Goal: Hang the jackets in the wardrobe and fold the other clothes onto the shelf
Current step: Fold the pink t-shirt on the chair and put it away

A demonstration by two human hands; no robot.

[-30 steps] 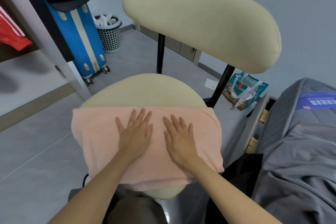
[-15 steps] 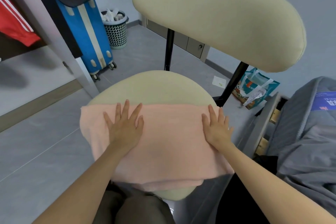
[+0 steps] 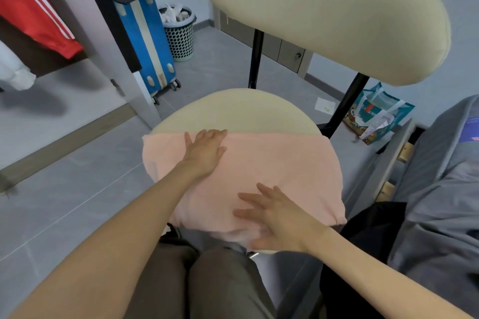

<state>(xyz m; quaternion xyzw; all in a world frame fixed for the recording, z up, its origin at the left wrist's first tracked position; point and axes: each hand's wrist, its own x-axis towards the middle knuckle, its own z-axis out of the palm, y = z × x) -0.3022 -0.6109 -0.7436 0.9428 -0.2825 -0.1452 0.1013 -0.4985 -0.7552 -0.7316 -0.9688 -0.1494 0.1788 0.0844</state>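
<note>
the pink cloth (image 3: 272,163) lies folded on the chair (image 3: 233,109) seat. left hand (image 3: 204,150) lies flat near its far edge, right hand (image 3: 280,217) spread on the near edge. looks soft and limp; best lifted from underneath at both sides.

**Count of what is in view**

One chair (image 3: 233,109) fills the centre of the frame, with one folded pink cloth (image 3: 285,163) on its seat. Two hands lie on that cloth: the left hand (image 3: 204,153) and the right hand (image 3: 280,217). Upper left: one red jacket (image 3: 33,13), one white garment (image 3: 13,72), one blue suitcase (image 3: 147,41) and one mesh bin (image 3: 180,33). At the right: one teal bag (image 3: 375,114), one grey bedcover (image 3: 440,189) and one black garment (image 3: 370,228). One paper scrap (image 3: 324,105) lies on the floor (image 3: 64,202).
</note>
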